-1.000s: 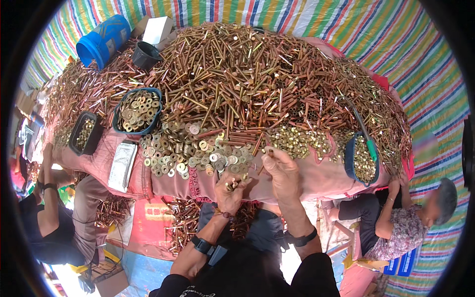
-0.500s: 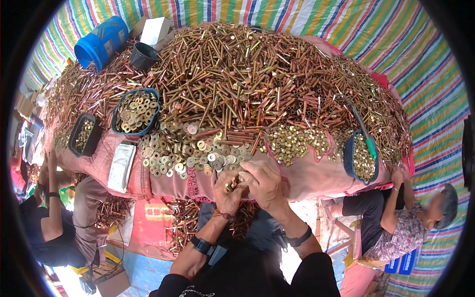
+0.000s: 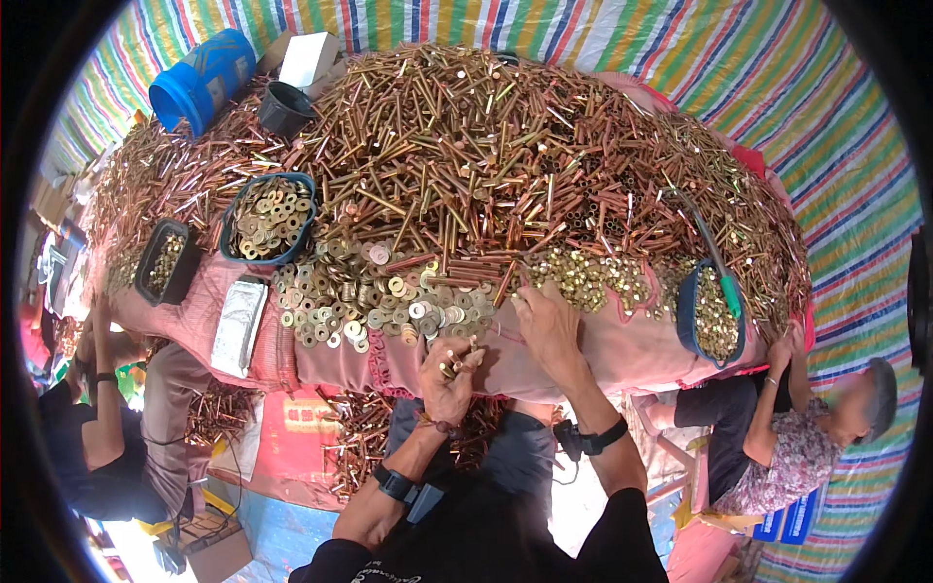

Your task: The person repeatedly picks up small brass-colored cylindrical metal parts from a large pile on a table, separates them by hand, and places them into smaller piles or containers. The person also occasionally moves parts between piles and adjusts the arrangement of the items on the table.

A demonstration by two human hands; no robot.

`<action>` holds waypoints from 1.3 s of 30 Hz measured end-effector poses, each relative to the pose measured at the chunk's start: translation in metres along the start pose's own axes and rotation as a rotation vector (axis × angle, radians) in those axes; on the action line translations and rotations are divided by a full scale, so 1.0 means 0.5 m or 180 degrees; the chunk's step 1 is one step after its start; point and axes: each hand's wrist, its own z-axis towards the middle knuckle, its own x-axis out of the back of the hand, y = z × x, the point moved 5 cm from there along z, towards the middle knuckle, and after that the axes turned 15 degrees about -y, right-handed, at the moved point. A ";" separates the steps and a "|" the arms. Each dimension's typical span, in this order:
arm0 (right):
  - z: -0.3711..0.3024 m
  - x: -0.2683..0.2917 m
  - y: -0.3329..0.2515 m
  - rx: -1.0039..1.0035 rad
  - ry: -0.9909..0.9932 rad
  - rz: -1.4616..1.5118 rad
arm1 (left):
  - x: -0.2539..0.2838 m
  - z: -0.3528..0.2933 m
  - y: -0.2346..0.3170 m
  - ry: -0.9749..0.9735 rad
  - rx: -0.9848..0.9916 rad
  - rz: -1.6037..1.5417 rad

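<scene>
Left hand [image 3: 448, 381] curled round small brass-coloured metal piece [image 3: 448, 369], just in front of flat washers [image 3: 375, 316]; right hand [image 3: 547, 325] half-bent, fingertips at left edge of nut pile [image 3: 580, 277], can't tell if gripping anything.

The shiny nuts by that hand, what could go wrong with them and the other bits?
The nuts might get mixed with the flat washers, since the two piles lie close together.
The left hand holds small brassy metal pieces near the edge of the pink cloth, so one could slip and drop.
The loose copper-coloured rods are heaped just behind, so some might slide down among the nuts.
</scene>
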 end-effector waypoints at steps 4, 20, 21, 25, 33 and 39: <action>0.029 -0.037 0.024 0.0097 -0.0426 -0.0570 | -0.004 0.000 -0.010 0.0000 0.0155 -0.0200; -0.058 0.011 -0.056 -0.0079 -0.0893 0.2693 | -0.004 0.000 -0.004 -0.0071 -0.0009 -0.0100; -0.057 0.019 -0.071 0.0130 -0.0857 0.2740 | -0.005 0.000 -0.005 -0.0097 0.0005 -0.0171; -0.051 0.040 -0.125 0.0768 -0.0618 0.2076 | -0.004 0.000 -0.002 -0.0199 -0.0123 -0.0080; -0.064 0.058 -0.150 0.0980 -0.0011 0.1862 | -0.003 0.000 0.003 -0.0212 -0.0048 -0.0209; -0.063 0.047 -0.141 0.1096 -0.0229 0.1466 | -0.001 0.000 0.003 -0.0255 0.0026 -0.0209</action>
